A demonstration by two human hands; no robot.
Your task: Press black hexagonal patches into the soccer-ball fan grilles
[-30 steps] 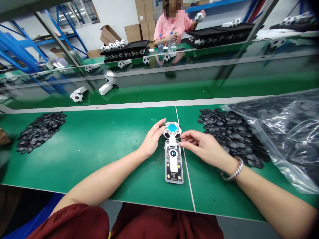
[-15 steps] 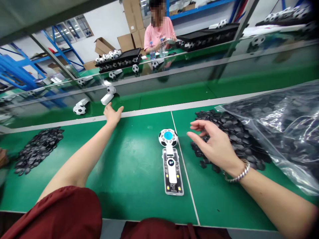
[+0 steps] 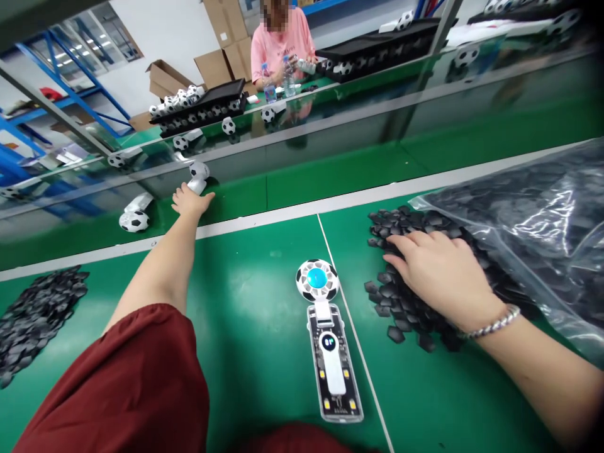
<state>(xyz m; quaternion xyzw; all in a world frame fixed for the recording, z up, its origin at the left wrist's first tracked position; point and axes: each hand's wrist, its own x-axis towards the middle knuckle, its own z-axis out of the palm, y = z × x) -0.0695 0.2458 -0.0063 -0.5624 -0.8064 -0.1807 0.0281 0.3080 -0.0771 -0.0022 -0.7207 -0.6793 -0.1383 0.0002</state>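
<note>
Head view: our hands work well apart. Left hand (image 3: 189, 200), fingers spread, reaches over belt (image 3: 306, 182) at white ball-headed unit (image 3: 199, 170); firm grip, cannot tell. Right hand (image 3: 443, 274) curls over loose black pieces (image 3: 395, 334); pinch hidden. On our green bench (image 3: 250, 327), clear-bodied device (image 3: 334, 371) lies flat, ball end joined, display lit; heaped pieces remain unattached. Device's ball end points away, slightly left; long axis near-to-far.

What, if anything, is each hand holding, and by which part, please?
It cannot be told: the left hand is at the white handle of a football-patterned device, the right hand over flat black pieces; neither grip shows.
</note>
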